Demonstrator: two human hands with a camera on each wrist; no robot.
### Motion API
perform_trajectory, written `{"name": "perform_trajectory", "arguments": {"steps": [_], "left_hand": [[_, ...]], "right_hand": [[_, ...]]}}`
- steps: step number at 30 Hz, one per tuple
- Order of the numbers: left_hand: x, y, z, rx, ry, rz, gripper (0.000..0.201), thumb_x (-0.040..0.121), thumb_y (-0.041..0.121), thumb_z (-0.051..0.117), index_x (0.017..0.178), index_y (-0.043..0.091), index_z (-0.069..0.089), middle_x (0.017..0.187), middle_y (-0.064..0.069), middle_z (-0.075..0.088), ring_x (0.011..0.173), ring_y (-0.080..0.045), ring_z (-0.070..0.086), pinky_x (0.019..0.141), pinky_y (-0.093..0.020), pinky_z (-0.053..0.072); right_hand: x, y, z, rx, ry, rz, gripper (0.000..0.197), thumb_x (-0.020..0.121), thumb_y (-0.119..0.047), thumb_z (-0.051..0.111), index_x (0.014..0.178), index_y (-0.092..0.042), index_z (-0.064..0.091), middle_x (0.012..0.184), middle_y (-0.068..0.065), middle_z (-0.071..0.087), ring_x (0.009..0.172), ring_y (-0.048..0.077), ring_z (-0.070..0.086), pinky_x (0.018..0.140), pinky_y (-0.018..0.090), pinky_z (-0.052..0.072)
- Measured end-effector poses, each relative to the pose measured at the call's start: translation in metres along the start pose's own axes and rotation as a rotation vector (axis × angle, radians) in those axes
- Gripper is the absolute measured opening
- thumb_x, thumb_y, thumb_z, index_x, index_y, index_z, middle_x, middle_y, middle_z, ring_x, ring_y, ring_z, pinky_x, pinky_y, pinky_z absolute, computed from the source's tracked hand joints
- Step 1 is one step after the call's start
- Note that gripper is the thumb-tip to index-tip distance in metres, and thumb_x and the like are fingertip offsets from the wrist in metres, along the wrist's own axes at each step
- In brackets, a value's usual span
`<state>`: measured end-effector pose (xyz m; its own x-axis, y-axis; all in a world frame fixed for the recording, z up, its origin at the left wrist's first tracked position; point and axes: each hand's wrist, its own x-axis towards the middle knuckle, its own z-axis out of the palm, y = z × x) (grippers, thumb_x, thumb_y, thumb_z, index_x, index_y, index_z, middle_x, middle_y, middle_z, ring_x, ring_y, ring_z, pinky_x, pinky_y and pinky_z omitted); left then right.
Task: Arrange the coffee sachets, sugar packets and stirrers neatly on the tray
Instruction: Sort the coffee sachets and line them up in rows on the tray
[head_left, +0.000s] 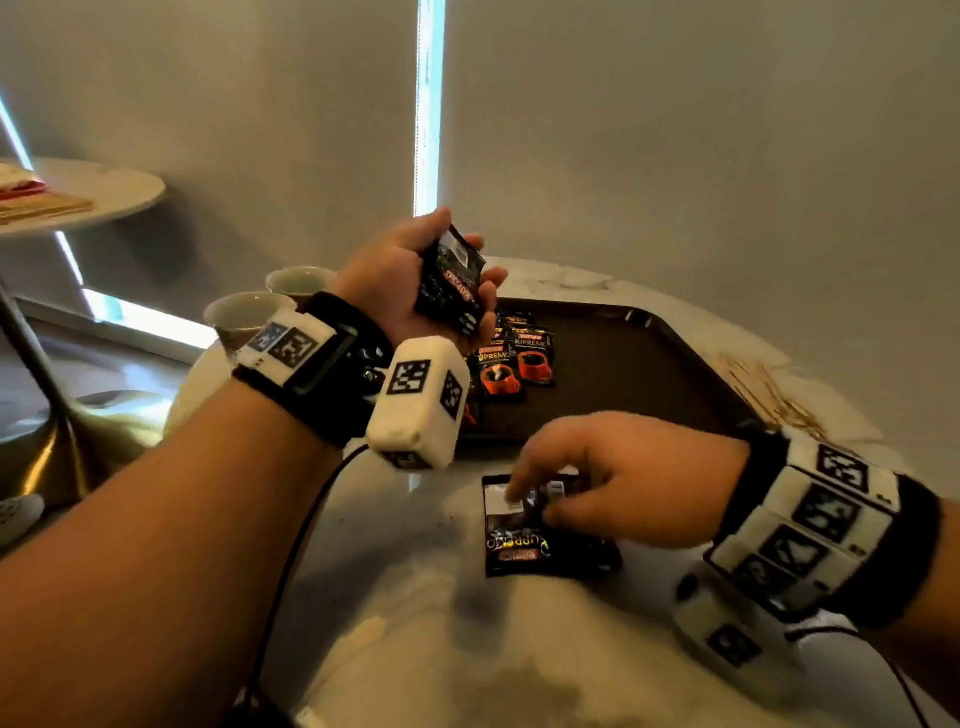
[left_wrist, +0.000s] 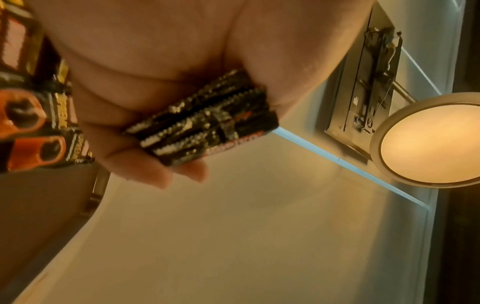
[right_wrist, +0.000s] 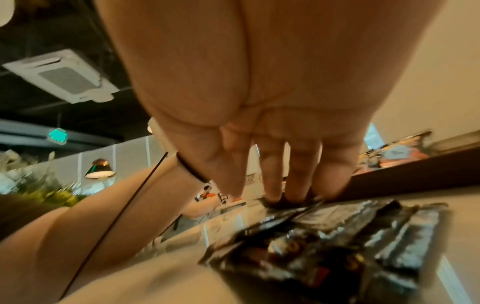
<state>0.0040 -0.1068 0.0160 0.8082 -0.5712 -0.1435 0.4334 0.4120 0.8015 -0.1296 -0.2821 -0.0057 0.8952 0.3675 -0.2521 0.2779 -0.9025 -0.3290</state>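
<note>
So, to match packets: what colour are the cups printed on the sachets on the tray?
Red cups on black sachets, lying on the dark brown tray; clearest in the head view.

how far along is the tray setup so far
Done: a few coffee sachets lie in a row on the tray. In hand: the left hand grips a stack of sachets; the right hand touches loose sachets on the table. Left: those, plus the stirrers beside the tray.

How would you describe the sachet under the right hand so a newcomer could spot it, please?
Start at the dark tray on the marble table. Just outside its near edge a black coffee sachet lies alone; unlike those on the tray, the right hand touches its top.
</note>
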Motion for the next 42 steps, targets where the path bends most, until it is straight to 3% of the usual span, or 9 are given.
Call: {"name": "perform_trajectory", "arguments": {"steps": [3,10,20,26,28,32,34,37,42], "left_hand": [[0.017,-0.003,0.020,-0.016,-0.029,-0.009,0.036,0.099,0.049,0.049,0.114,0.016,0.054,0.097,-0.013,0.064,0.065,-0.019,0.061,0.058,-0.034,0.055],[0.033,-0.023,0.006,-0.050,-0.028,-0.026,0.038,0.099,0.048,0.048,0.119,0.016,0.055,0.094,-0.012,0.064,0.065,-0.018,0.060,0.061,-0.032,0.053],[0.034,-0.015,-0.021,-0.094,-0.007,0.013,0.038,0.101,0.048,0.047,0.121,0.016,0.053,0.095,-0.012,0.064,0.067,-0.019,0.060,0.061,-0.033,0.053],[0.035,-0.023,-0.021,-0.030,0.002,-0.040,0.039,0.099,0.046,0.051,0.124,0.016,0.054,0.096,-0.011,0.063,0.066,-0.019,0.060,0.060,-0.034,0.051],[0.034,-0.025,-0.021,0.007,-0.009,-0.056,0.038,0.098,0.045,0.052,0.125,0.017,0.055,0.098,-0.010,0.061,0.068,-0.020,0.060,0.061,-0.036,0.052],[0.032,-0.029,-0.015,0.106,-0.079,-0.138,0.041,0.098,0.046,0.052,0.127,0.018,0.057,0.115,-0.018,0.065,0.092,-0.034,0.069,0.067,-0.050,0.058],[0.030,-0.036,-0.009,0.133,-0.171,-0.222,0.052,0.091,0.048,0.054,0.132,0.015,0.058,0.125,-0.021,0.066,0.106,-0.041,0.067,0.075,-0.057,0.057],[0.029,-0.046,0.001,0.140,-0.229,-0.264,0.053,0.084,0.052,0.052,0.121,0.017,0.068,0.108,-0.015,0.072,0.091,-0.036,0.071,0.077,-0.047,0.056],[0.031,-0.052,0.004,0.121,-0.260,-0.249,0.060,0.080,0.059,0.058,0.119,0.014,0.067,0.099,-0.016,0.067,0.085,-0.033,0.065,0.072,-0.040,0.054]], "right_hand": [[-0.004,0.009,-0.011,-0.045,0.168,0.172,0.024,0.089,-0.047,0.066,0.106,-0.032,0.065,0.102,-0.013,0.057,0.087,0.007,0.059,0.079,0.024,0.054],[0.018,0.001,0.010,-0.289,-0.150,0.415,0.069,0.083,-0.072,0.058,0.133,-0.025,0.048,0.124,0.001,0.050,0.107,0.022,0.058,0.092,0.041,0.054],[0.030,-0.007,0.006,-0.077,-0.167,0.532,0.058,0.084,-0.036,0.076,0.133,-0.020,0.049,0.116,0.000,0.061,0.102,0.017,0.060,0.090,0.033,0.054],[0.025,0.007,-0.003,0.142,-0.100,0.496,0.029,0.087,-0.015,0.071,0.113,-0.019,0.062,0.110,0.005,0.068,0.102,0.023,0.066,0.093,0.042,0.056],[0.021,0.019,-0.014,0.521,0.057,0.435,0.028,0.085,0.005,0.064,0.107,-0.013,0.064,0.108,0.014,0.071,0.103,0.032,0.069,0.092,0.050,0.056],[0.029,0.030,-0.042,1.382,0.422,0.098,0.053,0.079,0.021,0.047,0.126,0.002,0.057,0.118,0.026,0.066,0.101,0.036,0.069,0.084,0.049,0.057],[0.043,0.028,-0.044,1.453,0.558,0.011,0.049,0.082,0.020,0.044,0.129,0.008,0.053,0.116,0.030,0.064,0.093,0.038,0.068,0.070,0.045,0.058],[0.061,0.035,-0.032,1.451,0.630,0.008,0.047,0.085,0.020,0.045,0.130,0.007,0.052,0.113,0.028,0.064,0.087,0.037,0.066,0.049,0.032,0.054],[0.063,0.049,-0.019,1.308,0.608,-0.010,0.043,0.086,0.014,0.055,0.121,-0.012,0.060,0.110,0.017,0.072,0.083,0.031,0.071,0.050,0.033,0.051]]}}
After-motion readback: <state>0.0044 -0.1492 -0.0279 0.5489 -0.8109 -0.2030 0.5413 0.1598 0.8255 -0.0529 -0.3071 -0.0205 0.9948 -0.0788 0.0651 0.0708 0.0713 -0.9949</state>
